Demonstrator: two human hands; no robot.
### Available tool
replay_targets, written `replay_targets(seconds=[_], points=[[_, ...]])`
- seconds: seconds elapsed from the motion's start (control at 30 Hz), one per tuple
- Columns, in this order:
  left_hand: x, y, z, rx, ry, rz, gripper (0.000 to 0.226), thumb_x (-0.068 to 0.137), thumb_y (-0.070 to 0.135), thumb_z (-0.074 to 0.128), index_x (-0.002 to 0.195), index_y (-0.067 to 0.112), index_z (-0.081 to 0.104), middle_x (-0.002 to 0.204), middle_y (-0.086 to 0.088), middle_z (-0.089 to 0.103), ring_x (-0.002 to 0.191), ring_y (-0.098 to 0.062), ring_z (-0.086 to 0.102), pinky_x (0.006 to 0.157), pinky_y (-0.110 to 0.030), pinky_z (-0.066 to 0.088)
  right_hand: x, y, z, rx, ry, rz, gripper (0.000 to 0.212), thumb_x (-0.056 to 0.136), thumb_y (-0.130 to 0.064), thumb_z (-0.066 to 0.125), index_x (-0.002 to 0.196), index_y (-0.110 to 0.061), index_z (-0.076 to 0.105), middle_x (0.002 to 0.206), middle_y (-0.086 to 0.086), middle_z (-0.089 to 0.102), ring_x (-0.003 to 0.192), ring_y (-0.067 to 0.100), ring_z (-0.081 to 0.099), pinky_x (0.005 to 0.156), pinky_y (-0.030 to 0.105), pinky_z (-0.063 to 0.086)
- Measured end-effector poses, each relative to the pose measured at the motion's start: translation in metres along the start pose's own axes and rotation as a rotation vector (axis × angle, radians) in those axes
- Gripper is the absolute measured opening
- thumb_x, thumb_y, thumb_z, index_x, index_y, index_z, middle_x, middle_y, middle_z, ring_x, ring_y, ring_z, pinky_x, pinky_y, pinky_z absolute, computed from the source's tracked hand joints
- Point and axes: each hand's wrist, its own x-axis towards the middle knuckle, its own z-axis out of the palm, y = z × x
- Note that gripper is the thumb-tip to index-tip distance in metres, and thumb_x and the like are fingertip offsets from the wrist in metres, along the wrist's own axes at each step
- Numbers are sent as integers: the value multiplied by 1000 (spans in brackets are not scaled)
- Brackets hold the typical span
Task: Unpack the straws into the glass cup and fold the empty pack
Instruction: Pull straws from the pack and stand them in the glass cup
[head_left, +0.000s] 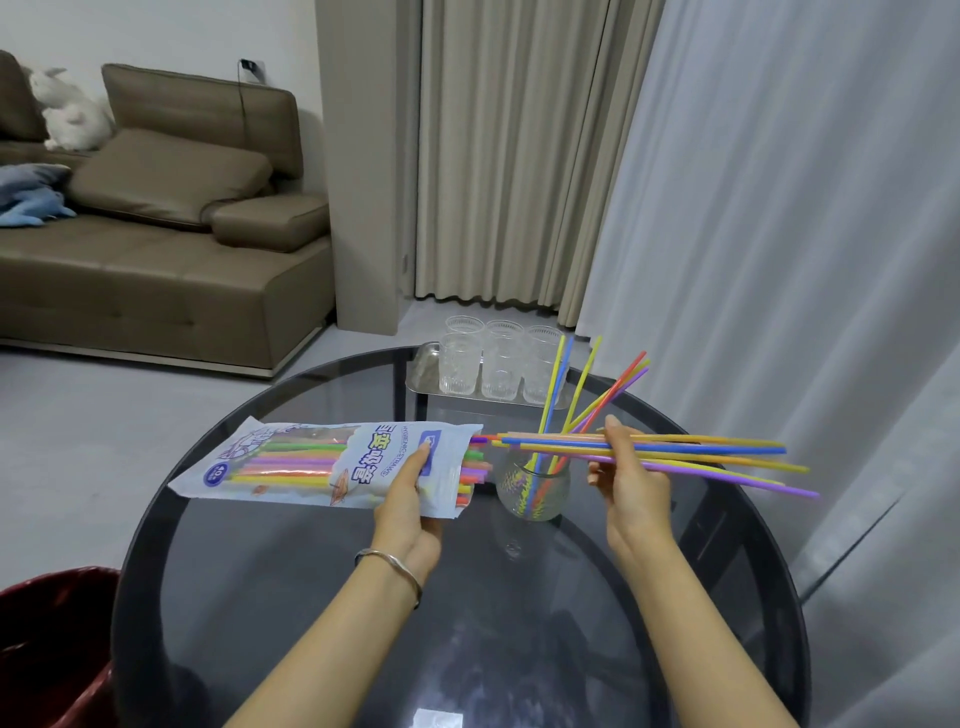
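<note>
Round, dark glass counter (311, 597). Carries a glass cup (532, 488) with coloured straws (554, 395) and, at the far edge, a tray (422, 371) of clear glasses (457, 369).

The pack (322, 460) is a pale printed plastic pouch, held level above the counter (311, 597) in the left hand (410, 499), its open mouth facing right. Bright straws show through its clear window, their ends poking out of the mouth. A loose bundle of straws (701, 449) in yellow, blue, orange and purple lies nearly level, pinched in the right hand (626, 478), its near ends just at the pack's mouth. The glass cup (532, 491), small, round and clear, stands upright below them, with several standing straws (582, 384) fanning up and right.
</note>
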Motion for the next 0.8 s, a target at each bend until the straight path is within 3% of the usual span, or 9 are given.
replay_targets(seconds=[0.13, 0.3, 0.5, 0.63, 0.8], points=[[-3, -8, 6, -7, -46, -31, 41, 87, 16, 63, 127, 11, 53, 118, -18, 65, 101, -40, 62, 57, -35, 58, 2, 8, 10, -28, -86, 78, 9, 85, -19, 65, 80, -12, 67, 54, -3, 61, 51, 11, 51, 43, 16, 46], [-1, -4, 6, -26, -42, -22, 21, 88, 13, 60, 109, 16, 57, 96, -9, 67, 79, -25, 63, 52, -32, 57, 0, 15, 15, -81, -121, 112, 15, 86, -23, 64, 83, -11, 72, 67, 3, 64, 55, 10, 55, 45, 14, 49], [11, 6, -3, -19, 53, 14, 47, 87, 14, 61, 133, 11, 50, 127, -17, 61, 87, -28, 62, 46, -30, 57, 9, 2, 6, -54, -44, 36, 22, 90, -25, 58, 77, -12, 69, 64, 2, 62, 51, 9, 54, 44, 15, 47], [18, 9, -9, -65, 99, 25, 50, 88, 13, 61, 136, 11, 47, 130, -17, 60, 83, -26, 63, 43, -29, 56, 17, -1, 1, -103, -17, 11, 22, 91, -26, 57, 80, -10, 68, 67, 3, 61, 53, 10, 53, 42, 14, 47], [30, 8, -15, -43, 143, 23, 52, 87, 15, 64, 135, 12, 48, 129, -17, 61, 104, -34, 63, 49, -34, 58, 34, -16, -4, -182, 30, -131, 23, 91, -22, 57, 75, -9, 65, 49, -5, 61, 37, 5, 52, 37, 16, 44]])
